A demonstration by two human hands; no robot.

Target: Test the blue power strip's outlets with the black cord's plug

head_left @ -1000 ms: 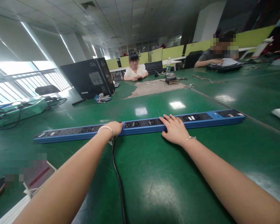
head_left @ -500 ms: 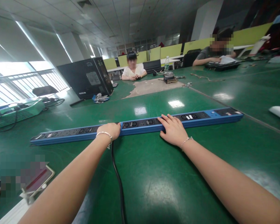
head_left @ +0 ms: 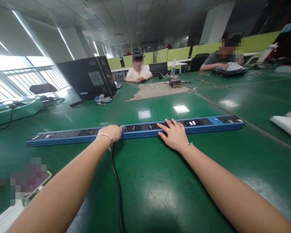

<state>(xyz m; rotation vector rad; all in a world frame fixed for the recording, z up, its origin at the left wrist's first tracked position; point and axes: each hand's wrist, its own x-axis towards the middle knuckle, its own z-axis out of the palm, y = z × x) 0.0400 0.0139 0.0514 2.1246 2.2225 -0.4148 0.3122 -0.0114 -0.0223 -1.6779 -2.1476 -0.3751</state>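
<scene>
A long blue power strip [head_left: 140,132] with a black socket face lies across the green table in front of me. Near its middle my left hand [head_left: 113,132] is closed on the end of a black power cord [head_left: 116,181], pressed against the strip. My fingers hide the plug end, and the cord trails down towards me. Farther right, my right hand [head_left: 174,134] lies open on the strip, its spread fingertips on the socket face and the thumb by the front edge.
A black computer case [head_left: 87,79] stands back left, with gloves [head_left: 103,99] beside it. A green basket [head_left: 16,111] of cables is far left. Two people sit across the green table [head_left: 145,194]. A bottle [head_left: 173,68] stands between them; a white object [head_left: 285,124] lies at right.
The view has shifted slightly, so the strip appears a little farther left. My right hand has slid slightly left along the strip, fingers more spread. My left hand keeps its grip.
</scene>
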